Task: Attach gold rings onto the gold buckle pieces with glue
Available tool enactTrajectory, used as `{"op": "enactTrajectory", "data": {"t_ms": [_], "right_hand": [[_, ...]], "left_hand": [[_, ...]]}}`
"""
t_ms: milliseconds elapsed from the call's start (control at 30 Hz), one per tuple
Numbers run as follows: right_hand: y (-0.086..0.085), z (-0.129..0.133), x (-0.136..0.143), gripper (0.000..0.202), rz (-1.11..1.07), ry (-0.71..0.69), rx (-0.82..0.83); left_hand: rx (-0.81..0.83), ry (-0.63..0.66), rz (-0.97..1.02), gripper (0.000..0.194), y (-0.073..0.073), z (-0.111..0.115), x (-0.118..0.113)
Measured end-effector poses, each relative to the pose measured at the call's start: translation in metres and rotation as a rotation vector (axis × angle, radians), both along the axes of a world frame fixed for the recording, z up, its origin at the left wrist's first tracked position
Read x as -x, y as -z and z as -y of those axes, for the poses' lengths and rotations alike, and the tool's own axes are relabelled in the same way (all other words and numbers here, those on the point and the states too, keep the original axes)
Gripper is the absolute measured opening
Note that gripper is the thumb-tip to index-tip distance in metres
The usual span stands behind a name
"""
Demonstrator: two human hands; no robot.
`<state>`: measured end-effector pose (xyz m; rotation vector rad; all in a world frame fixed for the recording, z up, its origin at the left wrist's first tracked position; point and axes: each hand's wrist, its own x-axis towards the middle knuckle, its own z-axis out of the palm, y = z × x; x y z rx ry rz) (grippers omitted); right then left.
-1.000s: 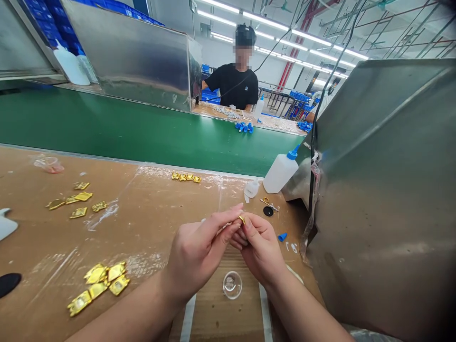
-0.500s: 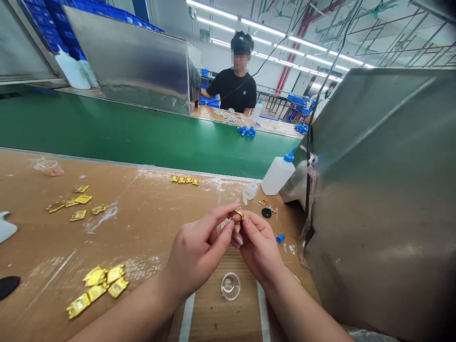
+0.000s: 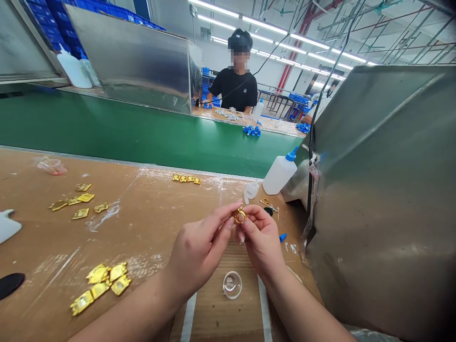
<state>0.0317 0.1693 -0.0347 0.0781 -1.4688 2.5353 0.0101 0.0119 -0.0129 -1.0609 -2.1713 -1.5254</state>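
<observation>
My left hand (image 3: 199, 244) and my right hand (image 3: 263, 237) meet over the middle of the bench. Between their fingertips is a small shiny gold ring-shaped piece (image 3: 241, 216), its curved loop facing up and to the right. The left thumb and fingers pinch its left side, hiding that part. My right thumb and fingers close on the other side of it. Below the hands, a small clear cup (image 3: 232, 285) stands on a wooden strip. Several gold square pieces (image 3: 98, 287) lie in a group left of my left forearm.
More gold pieces lie farther left (image 3: 81, 200) and in a short row (image 3: 186, 179) near the green belt (image 3: 149, 133). At right stand a white blue-capped bottle (image 3: 280, 175) and a metal panel (image 3: 384, 190). A person (image 3: 235, 88) sits beyond the belt.
The gold ring-shaped piece has turned slightly between my fingertips, so its loop shows more fully. My right-hand fingers have shifted around it. Blue parts on the belt have moved slightly right.
</observation>
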Motion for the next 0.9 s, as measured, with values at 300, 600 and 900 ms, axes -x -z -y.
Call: {"op": "enactTrajectory", "data": {"t_ms": [300,600,900], "right_hand": [[-0.001,-0.004,-0.005,0.019,-0.16,0.246,-0.33],[-0.002,-0.012,-0.013,0.026,-0.363,0.331,-0.65],[-0.003,-0.017,-0.013,0.039,-0.518,0.412,-0.832]], "left_hand": [[0.043,0.003,-0.118,0.042,-0.002,0.0,-0.003],[0.047,-0.015,-0.129,0.041,-0.005,0.001,-0.005],[0.058,-0.016,-0.146,0.038,-0.007,0.0,-0.008]]}}
